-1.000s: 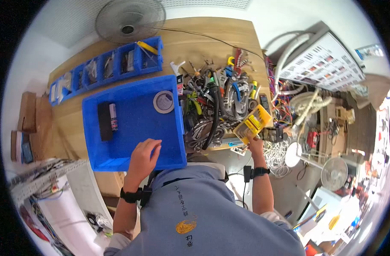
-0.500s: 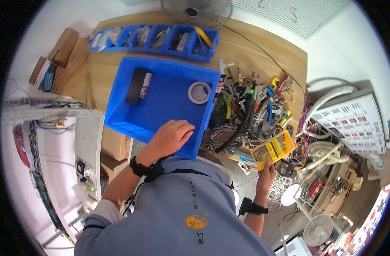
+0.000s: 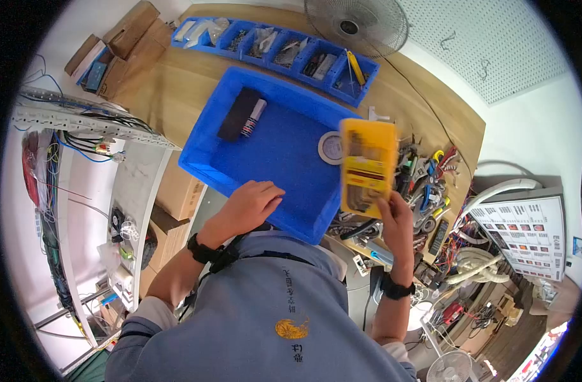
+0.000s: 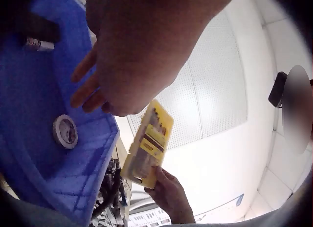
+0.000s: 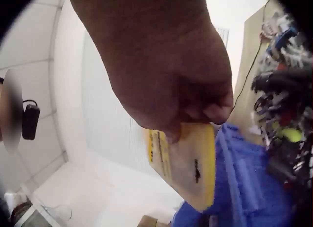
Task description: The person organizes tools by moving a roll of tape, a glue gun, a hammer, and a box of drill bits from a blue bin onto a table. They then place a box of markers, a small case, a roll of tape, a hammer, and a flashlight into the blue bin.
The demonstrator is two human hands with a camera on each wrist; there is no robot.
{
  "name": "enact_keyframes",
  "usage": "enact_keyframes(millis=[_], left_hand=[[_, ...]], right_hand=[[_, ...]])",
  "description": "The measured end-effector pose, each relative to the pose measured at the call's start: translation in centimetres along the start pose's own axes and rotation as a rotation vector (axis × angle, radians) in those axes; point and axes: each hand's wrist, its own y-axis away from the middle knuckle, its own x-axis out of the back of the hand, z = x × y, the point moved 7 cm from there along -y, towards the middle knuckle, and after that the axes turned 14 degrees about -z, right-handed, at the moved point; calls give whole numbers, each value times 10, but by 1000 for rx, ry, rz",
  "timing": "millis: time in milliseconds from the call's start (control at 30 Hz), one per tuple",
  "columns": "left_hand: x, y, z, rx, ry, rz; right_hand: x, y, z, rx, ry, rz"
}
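The right hand point(image 3: 398, 223) pinches the lower end of a yellow case point(image 3: 369, 167) with a clear window, held up over the right edge of the blue bin point(image 3: 265, 162). In the right wrist view, thumb and fingers grip the case point(image 5: 188, 163) at one end. The left hand point(image 3: 251, 202) hangs over the bin's near edge, fingers loosely bent and holding nothing. Inside the bin lie a roll of tape point(image 3: 331, 148), partly beside the case, a white marker point(image 3: 254, 118) and a black block point(image 3: 238, 114).
A row of small blue bins point(image 3: 275, 54) stands behind the large bin. Tools and cables point(image 3: 424, 184) are piled to the right on the wooden table point(image 3: 424, 105). A fan point(image 3: 356, 25) is at the back, a remote point(image 3: 438, 237) at the table's right edge.
The right hand has raised the yellow case from the right side of the tool pile and moved it left, to the bin's right edge. The head view has shifted; the left hand stays over the near edge.
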Motion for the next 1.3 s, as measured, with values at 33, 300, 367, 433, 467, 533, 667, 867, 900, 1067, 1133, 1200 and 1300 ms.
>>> enact_keyframes(millis=[33,300,367,433,467,533,667,867,900,1067,1133,1200,1300], left_hand=[[5,8,-9,14,8,14],[54,65,-98,28,97,144],[62,82,-123,45,138,179],[73,97,-146,72,176,215],[74,104,-158,81,200,216],[76,117,-180,101,241,212],[81,137,-209,128,260,198],[81,153,-235,146,285,189],[81,155,-237,146,292,186],[86,161,-243,142,298,191],[85,162,-244,127,293,190],[85,161,-247,101,278,192],[91,154,-246,83,265,183]], right_hand=[[-12,-15,-15,-60,159,-91],[-188,-166,31,-7,631,-595],[-219,-192,66,-49,644,-703],[-240,-208,88,-106,575,-791],[-247,-214,93,-97,588,-775],[-267,-219,88,-74,605,-743],[-300,-227,82,-180,597,-643],[-341,-239,70,-67,613,-491],[-346,-243,64,-18,661,-499],[-357,-261,64,-144,691,-424],[-357,-262,65,-197,687,-462],[-351,-259,51,-159,679,-480],[-325,-242,38,-115,550,-369]])
